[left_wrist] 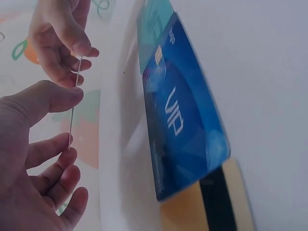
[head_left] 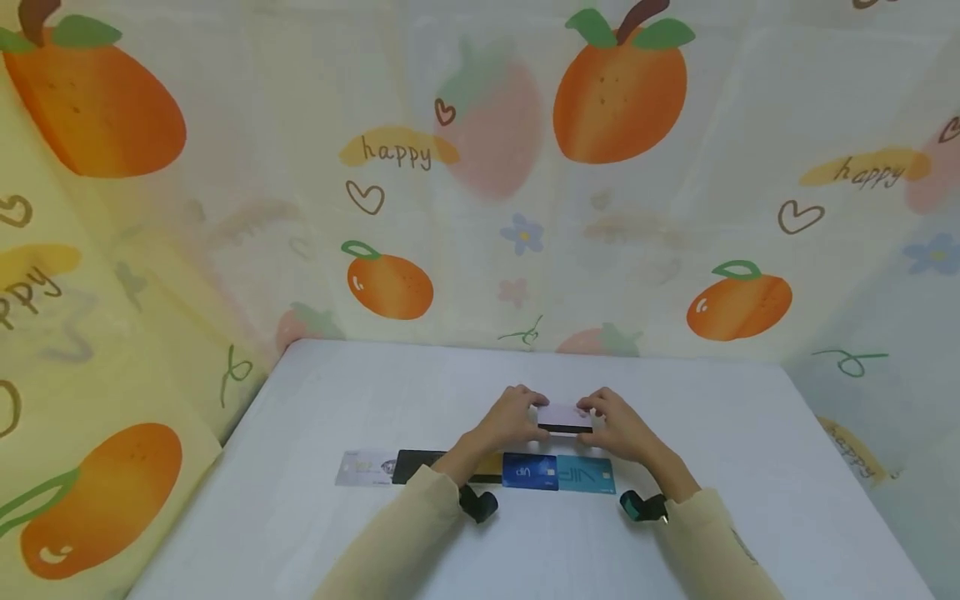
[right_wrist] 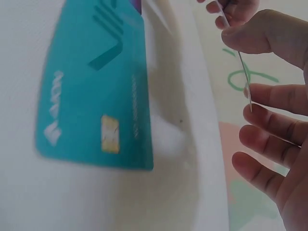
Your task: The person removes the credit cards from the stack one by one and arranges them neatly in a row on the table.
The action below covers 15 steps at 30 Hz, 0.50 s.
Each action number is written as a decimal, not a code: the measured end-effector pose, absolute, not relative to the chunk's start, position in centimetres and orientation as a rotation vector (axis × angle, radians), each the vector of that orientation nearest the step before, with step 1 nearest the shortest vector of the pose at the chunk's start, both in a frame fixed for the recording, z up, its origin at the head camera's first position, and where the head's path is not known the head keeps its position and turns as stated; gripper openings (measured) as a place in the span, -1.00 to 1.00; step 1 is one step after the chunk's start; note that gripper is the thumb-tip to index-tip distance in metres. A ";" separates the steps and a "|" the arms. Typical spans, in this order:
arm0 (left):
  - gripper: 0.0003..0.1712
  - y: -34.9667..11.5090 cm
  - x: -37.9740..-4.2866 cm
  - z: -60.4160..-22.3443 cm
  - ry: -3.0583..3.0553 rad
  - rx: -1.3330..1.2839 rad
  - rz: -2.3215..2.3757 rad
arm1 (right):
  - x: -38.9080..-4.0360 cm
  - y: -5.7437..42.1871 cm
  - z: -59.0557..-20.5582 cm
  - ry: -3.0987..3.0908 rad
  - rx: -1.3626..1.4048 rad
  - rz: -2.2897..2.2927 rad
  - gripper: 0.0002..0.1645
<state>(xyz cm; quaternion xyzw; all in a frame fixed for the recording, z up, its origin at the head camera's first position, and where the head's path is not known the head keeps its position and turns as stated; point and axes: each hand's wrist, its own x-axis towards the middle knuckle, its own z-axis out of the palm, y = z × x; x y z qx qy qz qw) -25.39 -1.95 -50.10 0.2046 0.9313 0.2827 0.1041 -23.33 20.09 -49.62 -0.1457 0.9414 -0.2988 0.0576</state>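
Note:
A pale lilac card (head_left: 564, 412) with a black stripe is held over the table by its two ends. My left hand (head_left: 515, 418) pinches one end between thumb and fingers; my right hand (head_left: 621, 428) pinches the other. In the left wrist view the card shows edge-on as a thin line, apart from the tabletop. Nearer me lies a row of cards: a whitish one (head_left: 363, 467), a black one (head_left: 415, 461), a gold one (head_left: 491, 467) with a dark stripe, a blue VIP card (left_wrist: 180, 110) and a teal card (right_wrist: 96, 91). My left wrist partly covers the black and gold cards.
The white table (head_left: 555, 550) reaches back to a hanging fruit-print cloth (head_left: 465, 250), which also covers both sides. A small dark wrist camera (head_left: 477, 503) sits below the left wrist, and another camera (head_left: 642, 506) below the right.

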 end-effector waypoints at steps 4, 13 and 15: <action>-0.38 -1.6 -24.7 -50.4 2.767 0.658 0.798 | -22.5 20.7 -49.9 2.856 -0.450 -0.894 -0.48; -0.36 -0.4 -23.6 -50.0 2.815 0.706 0.719 | -21.2 21.9 -49.7 2.880 -0.457 -0.883 -0.45; -0.37 0.0 -23.4 -49.9 2.814 0.712 0.715 | -20.9 22.2 -49.7 2.881 -0.449 -0.890 -0.44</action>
